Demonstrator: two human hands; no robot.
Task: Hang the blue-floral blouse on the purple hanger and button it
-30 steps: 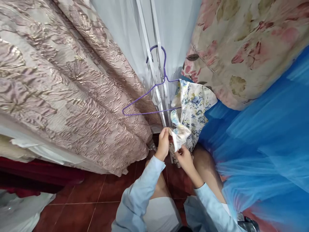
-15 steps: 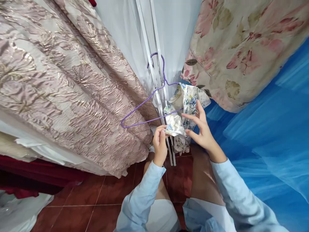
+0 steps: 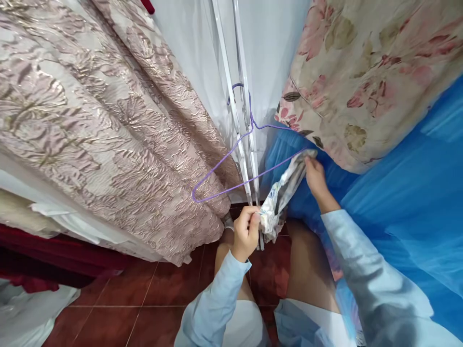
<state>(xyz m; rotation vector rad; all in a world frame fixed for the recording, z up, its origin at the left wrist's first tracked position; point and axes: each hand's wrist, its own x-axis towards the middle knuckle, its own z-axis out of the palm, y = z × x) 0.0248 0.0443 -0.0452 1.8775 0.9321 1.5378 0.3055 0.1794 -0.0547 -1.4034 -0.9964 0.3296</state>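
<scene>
A purple clothes hanger (image 3: pixel 217 195) hangs by its hook from a white metal rack (image 3: pixel 237 111). Its right end runs behind or into a small white garment (image 3: pixel 271 205) with a blue-and-yellow floral print; the exact contact there is hidden. My left hand (image 3: pixel 246 232) is closed on the garment's lower left edge, thumb against curled fingers. Up and to the right, my right hand (image 3: pixel 315 176) pinches the garment's upper end close to the hanger's right tip. Between the two hands the cloth is stretched out in a slanting, narrow band.
A pink-and-gold brocade dress (image 3: pixel 119 140) fills the left side. On the right hang a cream floral cloth (image 3: pixel 365 82) and blue tulle (image 3: pixel 405 226). White cloth (image 3: pixel 188 43) lies behind the rack. Red floor tiles (image 3: pixel 166 284) show below.
My right hand has gone from spread fingers to a grip on the garment and moved up right. The garment has come off the hanger's right shoulder and is pulled lengthwise. My left hand shifted slightly down.
</scene>
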